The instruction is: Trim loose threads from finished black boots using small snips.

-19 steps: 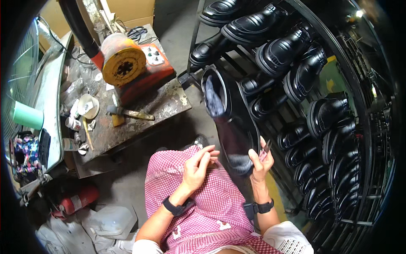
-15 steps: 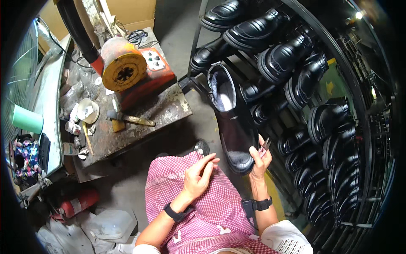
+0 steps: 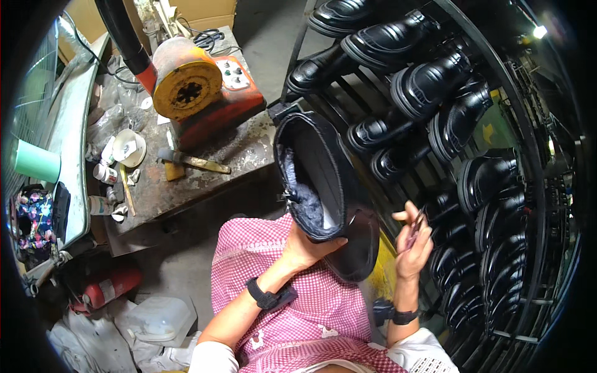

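A black boot (image 3: 357, 242) with a greyish fuzzy lining (image 3: 308, 202) is tilted so that its wide top opening faces up toward me. My left hand (image 3: 305, 247) grips it at the near rim of the opening, thumb along the outside. To the right of the boot and apart from it, my right hand (image 3: 413, 248) is raised with its fingers closed on small thread snips (image 3: 418, 224), whose blades are partly hidden and blurred. The boot's toe points down toward my checked apron (image 3: 267, 255).
On the right, a black metal rack (image 3: 491, 46) carries several shiny black boots (image 3: 429, 84). A worn workbench (image 3: 249, 146) at the left holds an orange machine with a yellow wheel (image 3: 186, 93), a hammer (image 3: 199, 163) and small pots. A red fire extinguisher (image 3: 115, 289) lies at lower left.
My left hand has gone from free above my lap to gripping the boot's top. My right hand has let go of the toe and moved right with the snips. The boot's opening has swung nearer.
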